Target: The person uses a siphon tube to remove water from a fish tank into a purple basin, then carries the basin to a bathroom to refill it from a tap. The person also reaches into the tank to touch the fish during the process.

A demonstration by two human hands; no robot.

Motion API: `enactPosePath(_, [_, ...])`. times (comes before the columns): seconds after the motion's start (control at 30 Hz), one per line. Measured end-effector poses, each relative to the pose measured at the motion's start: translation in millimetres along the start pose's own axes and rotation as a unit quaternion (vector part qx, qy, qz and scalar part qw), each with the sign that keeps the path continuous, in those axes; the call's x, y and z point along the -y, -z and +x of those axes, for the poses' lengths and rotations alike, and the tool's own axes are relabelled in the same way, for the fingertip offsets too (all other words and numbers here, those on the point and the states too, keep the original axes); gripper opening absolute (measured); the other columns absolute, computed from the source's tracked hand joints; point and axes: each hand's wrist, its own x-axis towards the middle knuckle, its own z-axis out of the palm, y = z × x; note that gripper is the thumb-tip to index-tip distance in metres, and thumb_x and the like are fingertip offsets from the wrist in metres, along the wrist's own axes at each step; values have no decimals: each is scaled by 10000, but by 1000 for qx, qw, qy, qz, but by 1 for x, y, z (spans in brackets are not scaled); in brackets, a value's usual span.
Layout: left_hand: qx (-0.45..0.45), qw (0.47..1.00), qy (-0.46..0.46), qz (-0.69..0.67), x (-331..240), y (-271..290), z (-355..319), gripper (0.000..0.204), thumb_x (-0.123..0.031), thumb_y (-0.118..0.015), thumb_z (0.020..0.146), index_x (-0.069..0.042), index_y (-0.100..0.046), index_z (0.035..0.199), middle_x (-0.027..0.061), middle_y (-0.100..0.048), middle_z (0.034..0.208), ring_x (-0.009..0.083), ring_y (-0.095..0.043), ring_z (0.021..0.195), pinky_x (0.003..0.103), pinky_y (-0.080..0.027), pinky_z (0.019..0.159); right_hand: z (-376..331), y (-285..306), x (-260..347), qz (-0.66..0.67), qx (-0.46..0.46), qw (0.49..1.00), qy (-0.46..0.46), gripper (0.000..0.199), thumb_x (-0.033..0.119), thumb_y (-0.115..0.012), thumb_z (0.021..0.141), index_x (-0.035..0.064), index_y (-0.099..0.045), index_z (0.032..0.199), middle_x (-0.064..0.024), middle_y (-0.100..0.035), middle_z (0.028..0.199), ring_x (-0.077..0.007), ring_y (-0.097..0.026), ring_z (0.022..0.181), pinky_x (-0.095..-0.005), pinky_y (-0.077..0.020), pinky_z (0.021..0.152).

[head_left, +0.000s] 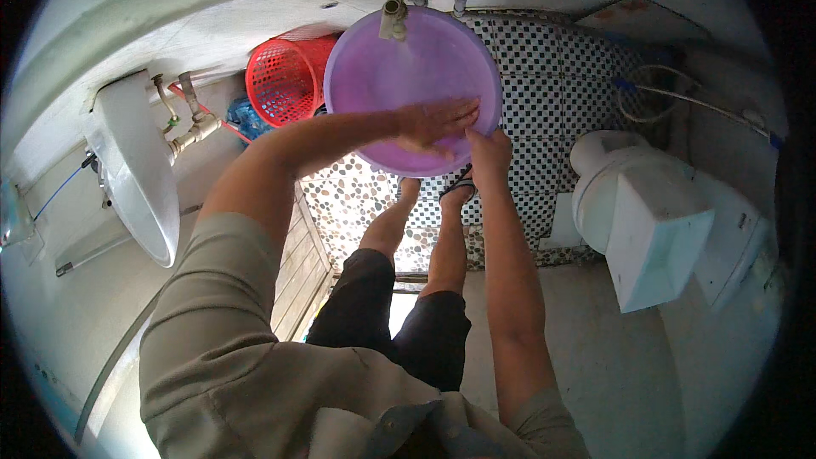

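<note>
A large round purple basin (365, 55) stands below a wall tap (393, 17). My left hand (438, 126) reaches across into it, palm down with fingers stretched out, against the inner side near the right rim. The basin's near right rim is gripped by my right hand (490, 157), its fingers curled over the edge. Whether water lies in the basin I cannot tell.
Left of the basin are a red perforated basket (280, 83) and a blue plastic bag (248, 119). A white washbasin (132, 166) with pipes hangs farther left. At right are a toilet (599, 174), a pale rectangular tank or box (663, 242) and a coiled hose (659, 89). Patterned tiles (531, 102) cover the floor.
</note>
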Motion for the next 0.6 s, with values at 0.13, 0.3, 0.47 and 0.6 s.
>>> enactPosePath(0.13, [-2,958,-208,197,78,18,5,708,-421,-518,982,-93,-265,1556,99,-250,1615,291,-214,1491,412,-266,1196,-23,4,-23,11,47,998,-44,272,83,-684,764,-26,-687,1013,-109,-701,917,-202,-646,800,-335,-502,733])
enactPosePath(0.3, [82,957,86,-264,122,28,-46,633,-251,-549,942,-111,-350,1526,110,-356,1550,254,-284,1457,415,-272,1184,-46,-1,-7,74,104,986,-104,293,48,-695,713,-25,-677,997,-94,-682,933,-201,-633,819,-330,-494,735])
enactPosePath(0.47, [83,930,256,249,104,8,-76,569,-262,-518,950,6,-422,1443,236,-452,1454,322,-358,1412,414,-261,1183,-9,21,-42,167,14,983,-76,320,43,-673,740,-25,-651,1052,-100,-672,952,-197,-621,835,-332,-491,739])
enactPosePath(0.6, [260,919,281,91,-25,33,-75,624,-397,-477,990,63,-446,1411,269,-370,1508,402,-340,1414,414,-208,1214,-1,15,-34,193,-40,977,-81,261,56,-673,763,-30,-658,1009,-102,-666,930,-195,-613,797,-321,-489,717])
